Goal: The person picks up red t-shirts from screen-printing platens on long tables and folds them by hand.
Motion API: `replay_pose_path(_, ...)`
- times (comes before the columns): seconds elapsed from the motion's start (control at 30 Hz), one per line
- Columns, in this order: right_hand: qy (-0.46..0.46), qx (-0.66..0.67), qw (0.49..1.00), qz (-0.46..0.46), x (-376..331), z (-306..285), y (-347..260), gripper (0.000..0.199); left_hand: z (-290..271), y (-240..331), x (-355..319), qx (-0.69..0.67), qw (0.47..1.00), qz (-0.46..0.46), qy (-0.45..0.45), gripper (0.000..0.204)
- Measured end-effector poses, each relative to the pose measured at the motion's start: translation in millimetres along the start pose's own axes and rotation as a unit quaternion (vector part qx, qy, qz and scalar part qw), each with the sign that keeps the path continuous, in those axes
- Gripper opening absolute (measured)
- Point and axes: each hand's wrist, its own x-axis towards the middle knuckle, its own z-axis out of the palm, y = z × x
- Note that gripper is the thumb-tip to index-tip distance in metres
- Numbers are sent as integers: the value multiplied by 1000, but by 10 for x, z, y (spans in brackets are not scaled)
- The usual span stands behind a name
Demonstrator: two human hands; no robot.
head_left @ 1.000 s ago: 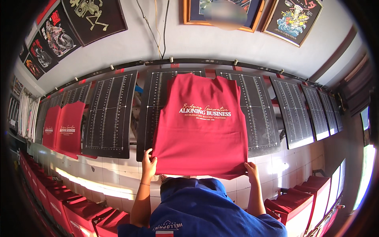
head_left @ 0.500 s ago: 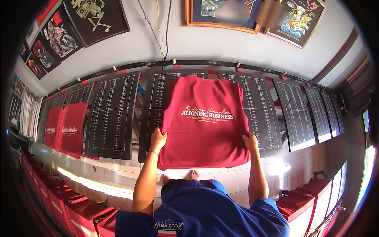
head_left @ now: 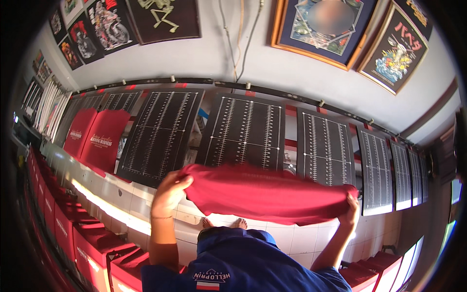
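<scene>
Both hands hold a red cloth point(head_left: 265, 192), bunched and stretched sideways between them, lifted clear in front of the slanted dark printing boards. Left hand point(head_left: 168, 192) grips the cloth's left end, fingers point(head_left: 180, 184) curled and pinching the fabric edge, thumb on top. Right hand point(head_left: 350, 210) grips the right end low down; its fingers are wrapped into the fabric, mostly hidden, so exact pinch cannot be told. Cloth hangs over the white tiled floor point(head_left: 272, 236), bare toes point(head_left: 224, 223) showing just under it, blue shirt point(head_left: 243, 265) at bottom centre with a small white-and-red label patch on it. Behind the cloth, a row of black boards point(head_left: 245, 131) with white grid lines leans against the wall, running left to right along a dark rail point(head_left: 194, 82). Far left, two boards carry red shirts point(head_left: 97, 138) with pale printed lettering on the chest. Lower left, a row of red stacked pieces point(head_left: 73, 228) runs along the edge; more red ones lower right. On the grey wall above: framed posters, dark skeleton print point(head_left: 163, 17) top left, wood-framed blue picture point(head_left: 326, 24) top centre, black-framed poster point(head_left: 394, 48) with colourful figure at right. Cables point(head_left: 238, 39) hang down the wall between them.
</scene>
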Motion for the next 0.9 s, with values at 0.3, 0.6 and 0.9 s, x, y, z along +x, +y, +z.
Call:
replay_pose_path(0.3,-36,-43,997,54,191,1607,386,16,-1037,786,221,-21,991,95,96,14)
replay_pose_path(0.6,-139,-102,985,-14,132,2855,601,35,-2035,1577,430,97,973,207,39,23)
replay_pose_path(0.9,-32,-382,908,170,-82,2102,2801,45,-3728,-588,681,304,942,0,143,31)
